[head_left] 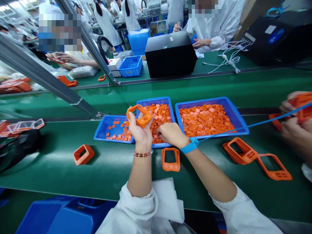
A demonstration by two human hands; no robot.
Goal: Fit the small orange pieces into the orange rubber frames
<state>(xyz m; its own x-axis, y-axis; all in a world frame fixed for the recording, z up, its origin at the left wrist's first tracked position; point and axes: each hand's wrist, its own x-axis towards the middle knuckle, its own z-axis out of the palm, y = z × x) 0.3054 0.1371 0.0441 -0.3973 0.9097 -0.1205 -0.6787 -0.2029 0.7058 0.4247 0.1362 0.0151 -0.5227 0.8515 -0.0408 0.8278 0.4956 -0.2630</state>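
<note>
My left hand [142, 130] grips an orange plastic frame [144, 120], tilted with its opening facing up, above the blue bins. My right hand [171, 132], a blue band on its wrist, reaches down into the middle blue bin [171, 110]. Its fingers are pinched together at the small orange pieces [159, 113]; whatever is between them is hidden. On the green bench just below that bin lies another orange frame [177, 160].
More small orange pieces fill the right blue bin [240, 125] and partly cover the left blue bin [99, 130]. Orange frames [240, 151] lie at right, near a co-worker's hands [292, 120]. A blue cord [265, 121] stretches from my right wrist. A metal post [48, 66] slants at left.
</note>
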